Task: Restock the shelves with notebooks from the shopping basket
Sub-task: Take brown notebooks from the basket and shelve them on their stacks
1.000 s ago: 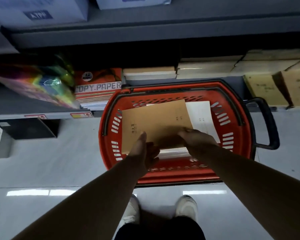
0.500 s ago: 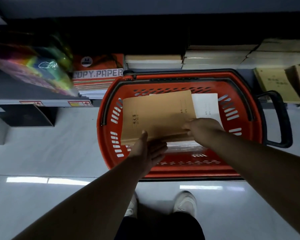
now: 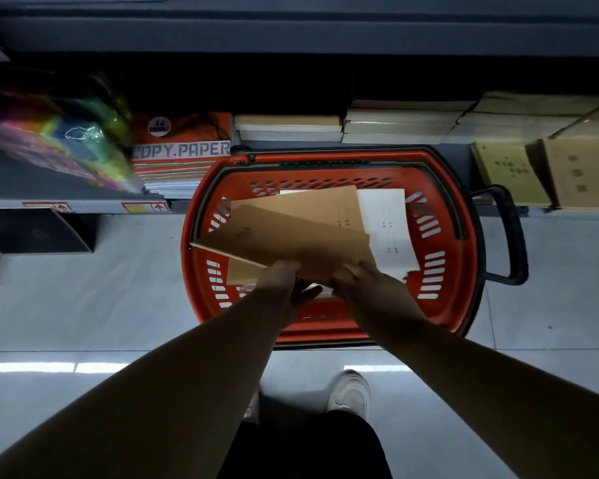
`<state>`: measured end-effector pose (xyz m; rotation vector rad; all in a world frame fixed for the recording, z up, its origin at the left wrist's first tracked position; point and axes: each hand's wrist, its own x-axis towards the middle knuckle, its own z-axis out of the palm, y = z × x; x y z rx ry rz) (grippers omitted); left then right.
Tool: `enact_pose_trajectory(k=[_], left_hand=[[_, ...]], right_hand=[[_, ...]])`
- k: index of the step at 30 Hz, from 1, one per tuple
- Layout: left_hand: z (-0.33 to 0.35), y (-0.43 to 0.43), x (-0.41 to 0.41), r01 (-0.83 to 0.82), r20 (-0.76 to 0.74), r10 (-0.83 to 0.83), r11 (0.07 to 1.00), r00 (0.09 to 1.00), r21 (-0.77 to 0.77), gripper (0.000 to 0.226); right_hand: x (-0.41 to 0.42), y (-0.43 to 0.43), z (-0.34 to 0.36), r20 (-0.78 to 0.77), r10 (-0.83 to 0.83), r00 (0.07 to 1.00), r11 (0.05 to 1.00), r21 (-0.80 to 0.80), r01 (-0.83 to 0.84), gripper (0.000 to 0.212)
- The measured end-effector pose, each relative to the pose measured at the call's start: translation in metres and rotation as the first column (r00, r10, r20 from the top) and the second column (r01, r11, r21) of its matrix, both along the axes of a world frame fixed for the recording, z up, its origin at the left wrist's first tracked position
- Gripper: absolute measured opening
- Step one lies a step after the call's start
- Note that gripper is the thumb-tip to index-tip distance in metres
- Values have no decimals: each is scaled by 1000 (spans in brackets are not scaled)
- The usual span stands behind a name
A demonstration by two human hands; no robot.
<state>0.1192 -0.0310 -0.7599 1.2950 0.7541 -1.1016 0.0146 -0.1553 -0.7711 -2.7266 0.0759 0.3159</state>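
Head view: my left hand [image 3: 282, 286] and right hand [image 3: 362, 278] both pinch the near edge of the top notebook [image 3: 291, 242]. It is tilted above the red basket [image 3: 325, 331], its left corner jutting past the rim over bare floor [image 3: 118, 288]. Inside the basket lie a second brown notebook [image 3: 325, 202] and a white notebook [image 3: 389, 233].

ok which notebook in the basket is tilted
The top brown notebook, held by left hand and right hand; the lower brown notebook and white notebook lie flat.
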Motion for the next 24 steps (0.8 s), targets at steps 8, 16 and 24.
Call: enact_pose_trajectory(k=[8,16,24], left_hand=[[25,27,-9,134,68,-150,972,986,195,16],[89,39,-1,243,191,-274,954,943,174,14],[155,23,28,258,289,-327,932,900,254,25]], right_hand=[[-1,-27,34,-280,-592,756,706,273,654,44],[-11,-36,95,-574,-637,514,224,501,836,42],[-16,-21,145,-551,-710,438,130,509,851,8]])
